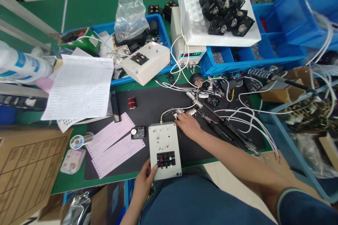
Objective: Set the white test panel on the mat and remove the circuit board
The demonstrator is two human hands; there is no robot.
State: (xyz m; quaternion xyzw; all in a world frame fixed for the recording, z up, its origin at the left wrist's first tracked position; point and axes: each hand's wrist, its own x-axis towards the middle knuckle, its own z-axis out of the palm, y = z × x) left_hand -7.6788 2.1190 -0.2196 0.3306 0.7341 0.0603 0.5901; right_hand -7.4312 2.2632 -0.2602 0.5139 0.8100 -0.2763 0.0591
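A light grey switch box [165, 137] with a black terminal block [166, 160] lies on the dark mat at the front edge. My left hand [144, 177] grips its lower left edge, thumb on top; something red shows by the fingers. Beyond the box's upper right corner is my right hand [188, 125], its fingers bent down and together among silvery cylindrical connectors [191, 111]. What its fingertips hold, if anything, is hidden. A white cable [182, 108] runs from the top of the box. Left of the box sits a small black part with a white disc [137, 132].
Pliers [211, 121] and white wires [253, 121] lie to the right. Pink slips [113, 151], a solder spool [76, 142] and a red bundle [132, 103] are on the left. Behind stand a power supply [188, 51], a foam tray [190, 17] and blue bins [219, 66].
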